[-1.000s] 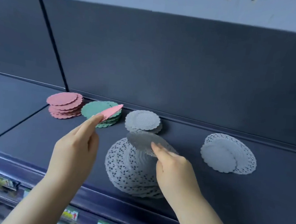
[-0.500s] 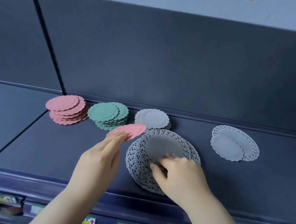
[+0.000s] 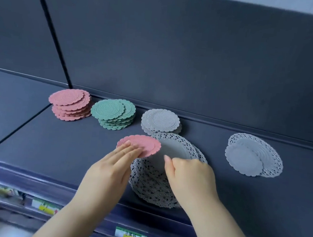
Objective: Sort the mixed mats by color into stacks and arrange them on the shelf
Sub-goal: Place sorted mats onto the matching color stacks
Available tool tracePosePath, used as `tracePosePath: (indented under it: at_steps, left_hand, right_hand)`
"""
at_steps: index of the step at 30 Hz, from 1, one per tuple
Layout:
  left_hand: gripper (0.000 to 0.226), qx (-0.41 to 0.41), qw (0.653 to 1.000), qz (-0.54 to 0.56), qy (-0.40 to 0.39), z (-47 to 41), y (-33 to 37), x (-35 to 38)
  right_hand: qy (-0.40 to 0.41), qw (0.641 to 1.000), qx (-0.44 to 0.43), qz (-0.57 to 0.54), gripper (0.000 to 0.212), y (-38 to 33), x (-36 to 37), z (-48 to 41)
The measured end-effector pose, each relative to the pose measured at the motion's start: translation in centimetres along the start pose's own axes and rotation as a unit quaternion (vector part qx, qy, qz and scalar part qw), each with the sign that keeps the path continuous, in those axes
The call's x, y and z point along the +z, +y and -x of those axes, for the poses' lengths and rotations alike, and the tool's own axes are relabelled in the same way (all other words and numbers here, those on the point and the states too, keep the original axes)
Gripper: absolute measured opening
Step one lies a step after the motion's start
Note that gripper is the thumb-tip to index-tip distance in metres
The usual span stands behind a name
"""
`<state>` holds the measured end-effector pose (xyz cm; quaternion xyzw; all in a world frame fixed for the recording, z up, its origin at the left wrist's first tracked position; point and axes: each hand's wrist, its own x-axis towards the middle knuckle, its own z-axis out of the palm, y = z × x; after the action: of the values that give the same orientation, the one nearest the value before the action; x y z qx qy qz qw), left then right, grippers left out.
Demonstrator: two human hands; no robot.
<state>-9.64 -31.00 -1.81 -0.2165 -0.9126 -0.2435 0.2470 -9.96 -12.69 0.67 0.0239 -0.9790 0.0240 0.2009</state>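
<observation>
My left hand (image 3: 111, 168) holds a single pink round mat (image 3: 143, 144) with flat fingers on top of it, at the left edge of a pile of grey lace mats (image 3: 151, 182). My right hand (image 3: 190, 177) rests curled on that pile, fingertips pinching a grey lace mat. At the back of the dark shelf (image 3: 63, 147) stand a pink stack (image 3: 70, 104), a green stack (image 3: 114, 113) and a grey ribbed stack (image 3: 161, 119). Further right lies a small grey mat on lace mats (image 3: 251, 158).
The shelf has a tall dark back panel (image 3: 177, 53) and a raised front lip with price labels (image 3: 131, 236). A black divider line (image 3: 51, 30) separates a neighbouring shelf section at the left.
My left hand brought the pink mat from near the green stack down to the lace pile's edge. The grey mat my right hand held up earlier is no longer raised; the hand lies on the pile.
</observation>
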Motion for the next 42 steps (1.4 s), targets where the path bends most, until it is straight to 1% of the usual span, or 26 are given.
tracePosePath:
  at_steps: [3, 6, 9, 11, 13, 14, 16, 18, 21, 25, 29, 32, 34, 35, 37, 38, 40, 42]
  left_hand:
    - [0.041, -0.005, 1.0, -0.018, -0.018, 0.0, 0.8, -0.4]
    - [0.038, -0.021, 0.999, -0.03, 0.0, -0.2, 1.0, -0.8]
    - [0.038, -0.023, 0.999, -0.041, 0.011, 0.0, 1.0, -0.8]
    - [0.038, -0.019, 0.999, -0.042, 0.005, 0.3, 0.7, -0.8]
    - [0.038, -0.018, 0.999, -0.042, 0.002, 0.6, -0.1, -0.8]
    - [0.038, -0.02, 0.999, -0.039, 0.002, 0.7, -0.5, -0.9]
    - [0.039, -0.02, 0.999, -0.036, 0.004, 0.7, -1.6, -1.3]
    - [0.04, -0.014, 0.999, -0.035, 0.011, 0.3, -3.1, -1.7]
    - [0.04, -0.006, 0.999, -0.031, 0.022, -0.5, -6.3, -3.0]
    - [0.04, -0.002, 0.998, -0.037, 0.042, -1.5, -12.3, -5.8]
    - [0.041, 0.009, 0.997, -0.045, 0.057, -3.0, -18.3, -8.9]
    - [0.042, 0.039, 0.997, -0.039, 0.06, -5.2, -21.4, -10.4]
    - [0.05, 0.047, 0.998, -0.026, 0.037, -7.0, -23.4, -10.3]
    - [0.053, 0.046, 0.999, -0.025, 0.011, -7.9, -24.3, -10.0]
    - [0.055, 0.053, 0.993, -0.054, -0.087, -9.2, -25.4, -9.2]
    - [0.052, 0.062, 0.986, -0.084, -0.129, -9.5, -25.8, -8.5]
    - [0.043, 0.051, 0.97, -0.135, -0.198, -9.2, -26.0, -7.6]
    - [0.038, 0.074, 0.972, -0.142, -0.173, -8.7, -25.5, -7.9]
  right_hand:
    - [-0.008, 1.0, -0.004, -0.018, 0.048, 0.8, 0.2, -0.5]
    - [-0.003, 0.999, -0.009, -0.038, 0.053, 0.9, 0.2, -0.6]
    - [0.002, 0.998, -0.014, -0.057, 0.052, 1.0, 0.2, -0.9]
    - [-0.01, 0.999, -0.021, -0.038, 0.048, 0.9, -0.1, -1.6]
    - [-0.035, 0.997, -0.065, 0.011, 0.043, 0.5, -0.6, -2.0]
    - [-0.04, 0.996, -0.083, -0.007, 0.042, 0.2, -0.8, -2.3]
    - [-0.074, 0.991, -0.082, -0.074, 0.041, -0.6, -1.2, -3.1]
    - [-0.077, 0.99, -0.079, -0.083, 0.038, -2.2, -1.5, -3.7]
    - [-0.057, 0.992, -0.073, -0.089, 0.037, -5.6, -0.9, -4.8]
    - [-0.051, 0.991, -0.044, -0.112, 0.033, -11.1, 0.3, -6.4]
    - [-0.023, 0.991, -0.035, -0.128, 0.03, -16.2, 1.4, -7.7]
    - [-0.025, 0.991, -0.004, -0.132, 0.024, -18.7, 2.4, -7.8]
    - [-0.03, 0.992, 0.021, -0.117, 0.01, -19.7, 2.8, -7.4]
    - [-0.03, 0.992, 0.039, -0.112, 0.007, -19.9, 2.7, -7.3]
    - [-0.049, 0.992, 0.073, -0.092, 0.012, -20.3, 2.4, -7.2]
    - [-0.051, 0.992, 0.08, -0.087, 0.019, -20.1, 2.3, -7.1]
    - [-0.046, 0.991, 0.089, -0.085, 0.028, -19.5, 2.0, -7.1]
    - [-0.046, 0.991, 0.101, -0.074, 0.029, -19.6, 1.6, -7.5]
